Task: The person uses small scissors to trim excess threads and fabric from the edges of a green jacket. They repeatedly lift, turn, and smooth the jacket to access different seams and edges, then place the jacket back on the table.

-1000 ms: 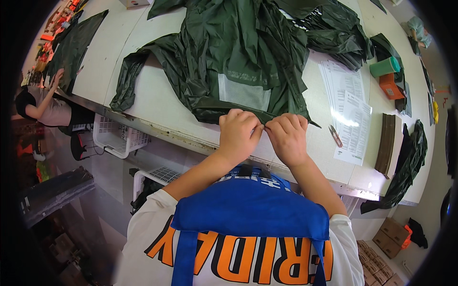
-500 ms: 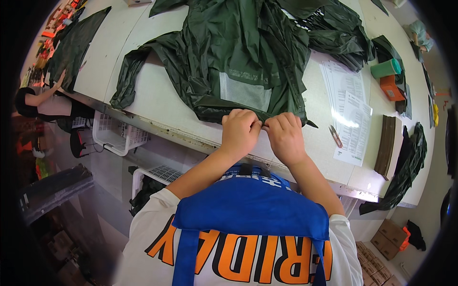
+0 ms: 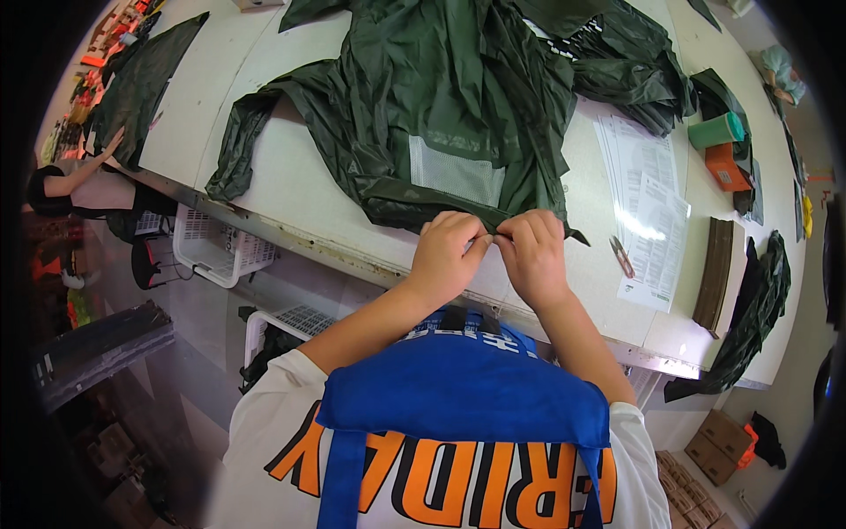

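Observation:
A dark green rain jacket (image 3: 379, 123) of thin, shiny cloth lies spread on the white table, its near edge close to the table's front. A pale mesh panel (image 3: 454, 172) shows on it just beyond my hands. My left hand (image 3: 448, 256) is closed, pinching the jacket's near edge between thumb and fingers. Right beside it, my right hand (image 3: 533, 251) pinches the same edge, fingers curled down, the two thumbs almost meeting. A dark pointed tip of cloth sticks out to the right of my right hand. Finger undersides are hidden.
Right of the jacket lie printed sheets (image 3: 648, 194) with thread snips (image 3: 622, 257) on them. Farther right are a green roll (image 3: 716, 130), an orange box (image 3: 728, 166) and a cardboard stack (image 3: 718, 273). White baskets (image 3: 207, 251) stand below the table edge (image 3: 291, 246). A co-worker's hand (image 3: 113, 145) touches cloth far left.
Both hands stay on the jacket's near edge, with my thumbs pulled slightly nearer to me. The whole view has shifted a little; the jacket lies almost as before.

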{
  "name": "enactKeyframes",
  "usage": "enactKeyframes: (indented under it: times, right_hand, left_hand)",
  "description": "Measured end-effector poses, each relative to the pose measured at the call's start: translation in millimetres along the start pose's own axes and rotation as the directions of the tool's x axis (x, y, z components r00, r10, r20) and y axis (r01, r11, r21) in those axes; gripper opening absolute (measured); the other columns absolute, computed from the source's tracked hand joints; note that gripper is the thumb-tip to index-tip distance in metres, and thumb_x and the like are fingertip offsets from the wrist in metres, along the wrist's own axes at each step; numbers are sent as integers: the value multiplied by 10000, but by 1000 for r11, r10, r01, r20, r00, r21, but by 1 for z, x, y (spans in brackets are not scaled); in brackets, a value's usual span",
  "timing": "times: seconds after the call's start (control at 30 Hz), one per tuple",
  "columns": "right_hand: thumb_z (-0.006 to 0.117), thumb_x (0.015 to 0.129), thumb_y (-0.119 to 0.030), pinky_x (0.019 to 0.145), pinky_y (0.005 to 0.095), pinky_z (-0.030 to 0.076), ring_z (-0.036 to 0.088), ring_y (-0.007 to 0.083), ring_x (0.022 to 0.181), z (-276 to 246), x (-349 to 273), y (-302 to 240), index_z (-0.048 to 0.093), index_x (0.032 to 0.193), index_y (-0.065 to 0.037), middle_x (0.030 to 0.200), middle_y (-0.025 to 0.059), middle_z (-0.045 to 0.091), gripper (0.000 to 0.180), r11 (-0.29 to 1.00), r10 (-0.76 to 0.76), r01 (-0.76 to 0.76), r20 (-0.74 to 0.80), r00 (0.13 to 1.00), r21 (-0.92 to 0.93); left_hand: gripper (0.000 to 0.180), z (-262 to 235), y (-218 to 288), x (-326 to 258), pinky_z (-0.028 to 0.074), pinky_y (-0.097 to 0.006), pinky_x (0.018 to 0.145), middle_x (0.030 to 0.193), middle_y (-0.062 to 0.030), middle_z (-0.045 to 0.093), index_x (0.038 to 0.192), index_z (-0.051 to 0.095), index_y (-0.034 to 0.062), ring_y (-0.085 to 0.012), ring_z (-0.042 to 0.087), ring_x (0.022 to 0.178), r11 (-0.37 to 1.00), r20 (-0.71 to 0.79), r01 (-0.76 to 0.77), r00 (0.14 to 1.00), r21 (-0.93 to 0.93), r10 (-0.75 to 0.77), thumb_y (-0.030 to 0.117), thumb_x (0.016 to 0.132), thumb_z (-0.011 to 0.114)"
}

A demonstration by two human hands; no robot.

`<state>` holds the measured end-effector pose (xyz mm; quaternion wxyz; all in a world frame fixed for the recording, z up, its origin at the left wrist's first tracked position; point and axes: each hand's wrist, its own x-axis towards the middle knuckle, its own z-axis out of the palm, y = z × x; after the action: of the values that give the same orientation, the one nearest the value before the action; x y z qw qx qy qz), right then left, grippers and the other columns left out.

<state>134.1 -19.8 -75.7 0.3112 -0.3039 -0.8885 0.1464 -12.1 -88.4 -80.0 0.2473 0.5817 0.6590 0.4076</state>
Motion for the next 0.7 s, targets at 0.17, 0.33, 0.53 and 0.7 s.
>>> enactKeyframes:
  times: [0.17,0.33,0.53,0.7]
  right_hand:
    - [718,710,-100,655,350,412,548,230,718,-6,-9,-21,593,860,-97,736,32,549,195,988,47,-50,-23,999,-143]
    - [708,738,-107,553,351,476,598,246,634,16,-31,-14,605,887,-97,741,56,584,182,960,281,-281,8,960,8]
    - [675,789,-101,579,381,497,623,303,659,43,-59,5,613,850,-54,750,124,634,99,828,523,-534,108,845,171]
    - [660,819,-137,587,399,500,628,338,648,49,-69,10,589,797,-24,718,164,639,135,650,695,-724,206,689,230]
  left_hand:
    - [78,-2,-4,2,449,-364,671,758,-110,604,762,597,-4,-298,569,732,989,-12,-21,1000,-147,20,52,791,642]
    - [83,12,-18,-2,457,-372,682,770,-116,620,758,600,0,-305,586,762,996,88,-41,995,-84,49,65,790,641]
    - [79,39,-46,-13,470,-385,684,804,-117,636,876,572,21,-324,593,801,995,195,42,980,-85,-24,65,813,590]
    - [98,38,-38,-4,468,-391,671,791,-116,613,899,562,49,-312,585,776,983,228,-92,972,157,54,77,806,577]
